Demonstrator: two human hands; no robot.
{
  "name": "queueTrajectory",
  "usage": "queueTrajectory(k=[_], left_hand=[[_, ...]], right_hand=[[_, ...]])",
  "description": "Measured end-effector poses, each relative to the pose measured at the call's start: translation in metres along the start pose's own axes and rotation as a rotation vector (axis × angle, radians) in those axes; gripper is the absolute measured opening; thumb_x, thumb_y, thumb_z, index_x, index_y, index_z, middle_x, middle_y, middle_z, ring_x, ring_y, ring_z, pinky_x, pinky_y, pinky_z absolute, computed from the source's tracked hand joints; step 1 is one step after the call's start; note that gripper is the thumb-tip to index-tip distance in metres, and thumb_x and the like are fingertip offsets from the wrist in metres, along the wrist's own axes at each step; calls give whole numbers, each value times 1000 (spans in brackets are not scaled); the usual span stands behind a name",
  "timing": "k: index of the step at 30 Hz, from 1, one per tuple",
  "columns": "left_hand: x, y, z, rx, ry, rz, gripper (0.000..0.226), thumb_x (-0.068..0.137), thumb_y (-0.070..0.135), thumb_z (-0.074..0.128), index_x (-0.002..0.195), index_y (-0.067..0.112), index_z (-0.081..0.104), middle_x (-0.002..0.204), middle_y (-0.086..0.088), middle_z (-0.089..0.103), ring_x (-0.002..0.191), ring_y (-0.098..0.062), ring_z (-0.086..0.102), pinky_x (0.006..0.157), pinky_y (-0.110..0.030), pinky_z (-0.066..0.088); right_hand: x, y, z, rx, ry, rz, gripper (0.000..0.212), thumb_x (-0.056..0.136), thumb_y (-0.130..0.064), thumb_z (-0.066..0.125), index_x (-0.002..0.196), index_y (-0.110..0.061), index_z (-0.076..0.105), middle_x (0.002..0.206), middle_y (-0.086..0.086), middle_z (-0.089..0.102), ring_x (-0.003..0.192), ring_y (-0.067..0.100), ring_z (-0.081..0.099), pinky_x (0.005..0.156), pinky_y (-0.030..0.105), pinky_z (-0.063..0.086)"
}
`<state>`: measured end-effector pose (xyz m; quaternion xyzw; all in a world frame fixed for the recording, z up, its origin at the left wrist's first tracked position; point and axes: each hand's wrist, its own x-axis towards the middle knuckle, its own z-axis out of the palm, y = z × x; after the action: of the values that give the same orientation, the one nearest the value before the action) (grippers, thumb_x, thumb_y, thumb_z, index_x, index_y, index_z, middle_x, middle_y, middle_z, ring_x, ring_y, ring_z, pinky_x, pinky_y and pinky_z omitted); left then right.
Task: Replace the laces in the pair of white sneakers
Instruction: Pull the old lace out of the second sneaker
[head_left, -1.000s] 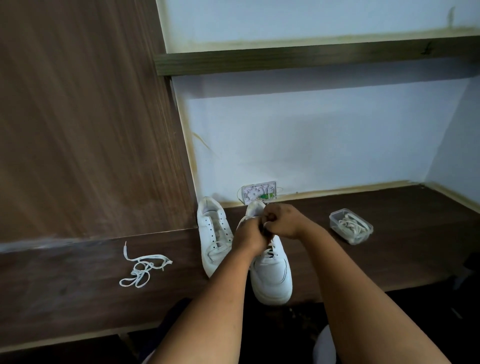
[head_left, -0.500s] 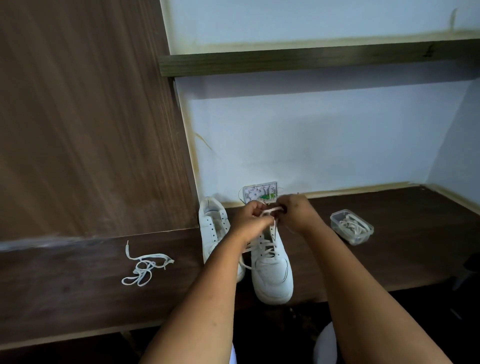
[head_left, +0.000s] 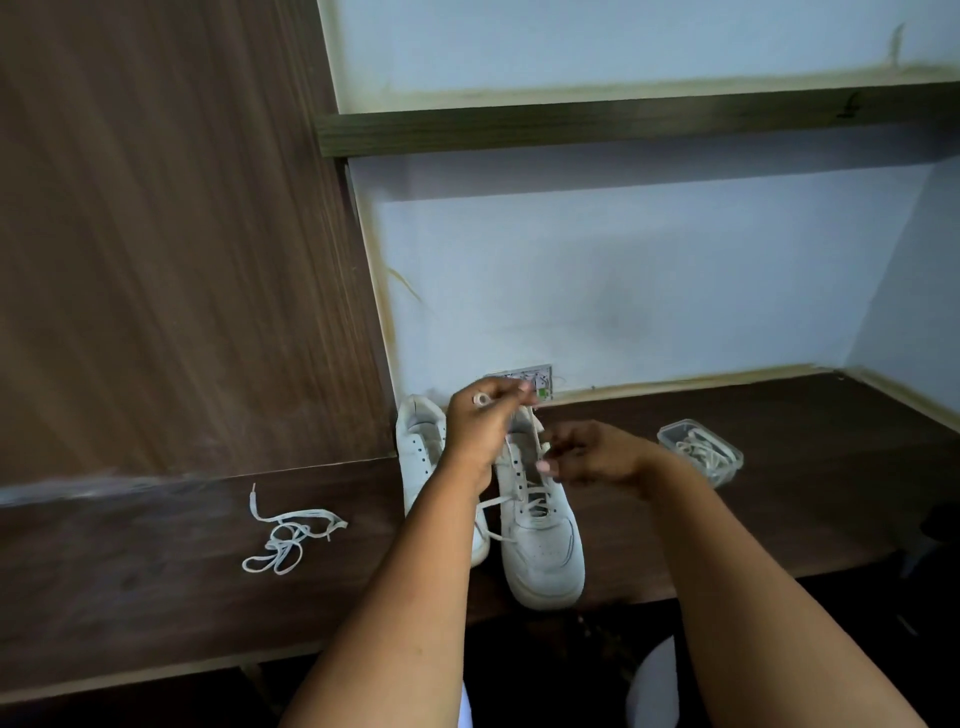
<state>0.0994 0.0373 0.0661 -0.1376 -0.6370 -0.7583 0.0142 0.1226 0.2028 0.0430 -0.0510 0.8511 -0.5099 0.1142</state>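
Since half a second ago, both hands have parted: the left hand (head_left: 480, 431) has risen toward the desk's back edge, drawing the lace (head_left: 519, 431) up, and the right hand (head_left: 587, 457) has dropped beside the right sneaker (head_left: 540, 530). The left fingers pinch the lace; the right hand's fingers look curled at the eyelets, though whether they hold lace I cannot tell. This sneaker sits at the desk's (head_left: 779, 519) front edge, toe overhanging, directly under both hands; the left sneaker (head_left: 421, 452) touches it. A hard pull could likely tip it off or strip the lace out of its eyelets. An old lace (head_left: 285, 535) lies left; a box (head_left: 701, 452) holds more.
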Motion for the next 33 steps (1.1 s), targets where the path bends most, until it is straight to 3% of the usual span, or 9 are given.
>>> queueTrajectory(k=[5, 9, 11, 13, 16, 18, 23, 27, 33], left_hand=[[-6, 27, -10, -112, -172, -119, 33, 94, 33, 52, 74, 15, 70, 70, -2, 68, 64, -7, 61, 65, -26, 38], [-2, 11, -24, 572, -273, -239, 64, 81, 76, 40, 102, 21, 67, 70, -1, 69, 78, -11, 63, 74, -31, 44], [-2, 4, -29, 786, -438, -375, 70, 81, 79, 35, 111, 23, 66, 68, -1, 69, 59, -8, 54, 61, -26, 40], [-5, 3, -35, 819, -760, -641, 63, 90, 68, 37, 109, 16, 69, 63, 1, 67, 41, -3, 35, 45, -16, 28], [-9, 9, -39, 865, -1109, -810, 30, 95, 42, 54, 101, 18, 70, 71, 9, 70, 37, 0, 33, 38, -10, 20], [-8, 11, -43, 893, -1059, -779, 19, 91, 35, 62, 90, 20, 73, 79, 13, 69, 44, 0, 42, 37, -9, 20], [1, -1, -49, 855, -654, -577, 15, 85, 29, 71, 77, 17, 67, 83, 1, 70, 55, -7, 60, 39, -14, 28], [10, -21, -39, 964, -273, -294, 12, 81, 18, 68, 73, 21, 61, 79, 2, 66, 68, -17, 61, 67, -32, 56], [9, -39, -30, 1119, -294, -276, 18, 91, 26, 58, 73, 23, 57, 85, 3, 61, 82, -17, 58, 68, -26, 41]], right_hand=[[10, 9, 9, -160, 302, -32, 27, 91, -17, 65, 65, -21, 58, 64, -5, 63, 55, 3, 57, 63, 22, 47], [3, -25, 0, 402, 517, -243, 24, 96, -15, 55, 72, -11, 55, 56, -1, 52, 48, 13, 45, 50, 22, 35], [-10, -38, -9, 456, 519, -311, 28, 87, -16, 58, 61, -7, 51, 54, 7, 39, 54, 19, 34, 53, 27, 26], [-23, -41, -16, 196, 444, -216, 29, 73, -21, 55, 49, -9, 46, 48, 10, 36, 51, 18, 33, 53, 28, 24], [-28, -34, -23, -446, 117, 366, 29, 83, -25, 55, 57, -14, 56, 51, 4, 57, 49, 18, 46, 53, 25, 38], [-22, -28, -20, -687, -15, 499, 23, 89, -27, 56, 72, -14, 63, 75, 5, 69, 61, 18, 55, 62, 27, 45], [4, -23, 17, -714, 164, 1, 19, 80, -25, 72, 99, -21, 73, 86, -4, 61, 82, 12, 57, 71, 20, 42], [16, -15, 42, -925, -28, 146, 32, 82, -28, 71, 109, -11, 68, 110, 7, 65, 96, 21, 59, 81, 27, 46], [7, -4, 9, -350, 122, 232, 17, 82, -24, 64, 83, -10, 73, 86, 7, 65, 73, 18, 55, 63, 26, 44]])
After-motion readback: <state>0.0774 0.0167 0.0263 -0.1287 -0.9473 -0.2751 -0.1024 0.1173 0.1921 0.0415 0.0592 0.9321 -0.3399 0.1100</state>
